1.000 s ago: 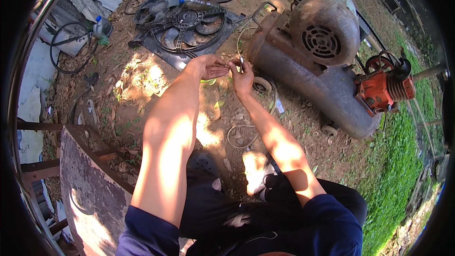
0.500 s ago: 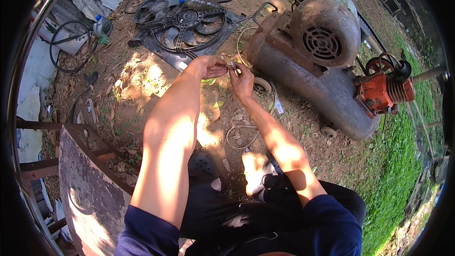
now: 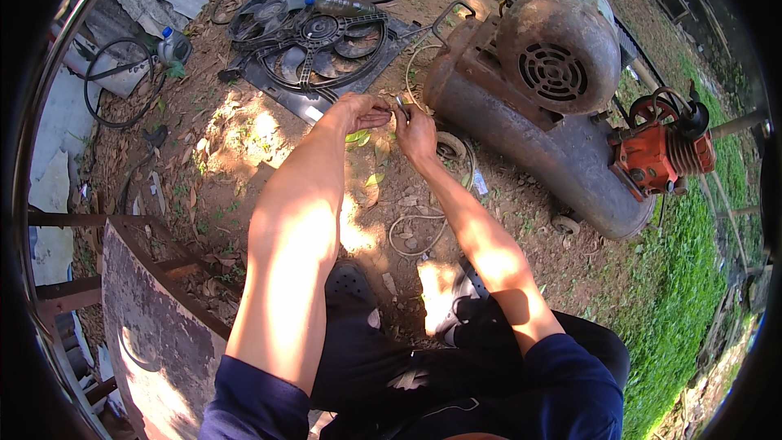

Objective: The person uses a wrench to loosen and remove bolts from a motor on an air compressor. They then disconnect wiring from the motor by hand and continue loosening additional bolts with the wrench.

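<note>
Both my hands meet in front of me, above the bare soil. My left hand (image 3: pixel 361 112) has its thumb and fingers pinched together; whatever is between them is too small to make out. Close beside it on the right, my right hand (image 3: pixel 417 134) is closed around a short, thin, greyish piece (image 3: pixel 401 104) that sticks up past the fingers. Its kind cannot be told at this size. Beyond the hands lies a black double radiator fan (image 3: pixel 322 30) with a dark, blue-capped bottle (image 3: pixel 346 5) on top.
A rusty air compressor tank (image 3: pixel 521 130) with a large motor (image 3: pixel 559 53) and red pump (image 3: pixel 652 155) stands at right. A cord (image 3: pixel 405 246) loops over the ground. At lower left is a worn panel (image 3: pixel 159 310); a black hose (image 3: pixel 91 85) and jug (image 3: pixel 173 47) lie at upper left.
My right hand has turned slightly, and the small piece in it shows less between the two hands. Both hands stay in nearly the same place.
</note>
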